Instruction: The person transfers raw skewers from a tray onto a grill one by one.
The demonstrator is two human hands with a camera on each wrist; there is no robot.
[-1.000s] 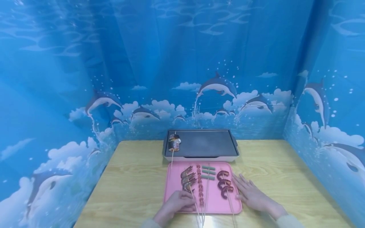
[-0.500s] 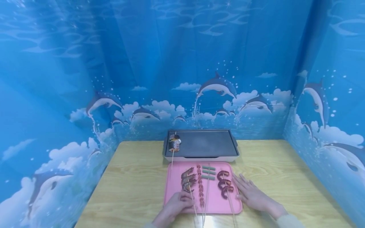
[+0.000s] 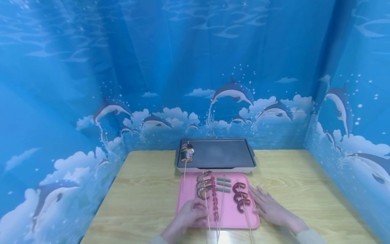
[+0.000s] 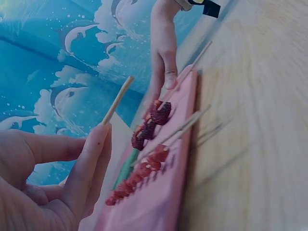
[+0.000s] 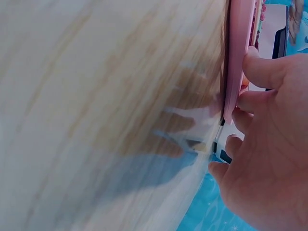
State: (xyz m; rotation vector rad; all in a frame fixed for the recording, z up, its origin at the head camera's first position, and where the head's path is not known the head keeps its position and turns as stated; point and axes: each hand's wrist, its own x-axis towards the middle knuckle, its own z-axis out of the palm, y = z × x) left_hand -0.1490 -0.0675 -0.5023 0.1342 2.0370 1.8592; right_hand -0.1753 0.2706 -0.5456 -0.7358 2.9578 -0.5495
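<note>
My left hand (image 3: 191,213) pinches the bare stick of a shrimp skewer (image 3: 204,184) between thumb and fingers, over the left part of the pink tray (image 3: 234,218). In the left wrist view the stick's end (image 4: 118,101) pokes up past the fingertips, above the tray; the shrimp are hidden there. My right hand (image 3: 271,208) lies at the tray's right edge with fingers extended. Its thumb and fingertips touch the tray's side (image 5: 236,57) in the right wrist view. Between the hands lie a skewer of small red pieces (image 3: 215,200), one of green sticks (image 3: 223,185) and one of dark-red curled pieces (image 3: 241,197).
Behind the tray stands a flat dark griddle (image 3: 219,152) with a pale base. A skewer of thick dark-skinned chunks (image 3: 187,153) lies on its left end, stick toward the tray. The wooden table (image 3: 137,189) meets blue dolphin-print curtains (image 3: 170,67) at its back and sides.
The shrimp skewer has shifted forward and slightly right with my left hand, its shrimp now close against the small red pieces. My right hand has kept its place at the tray.
</note>
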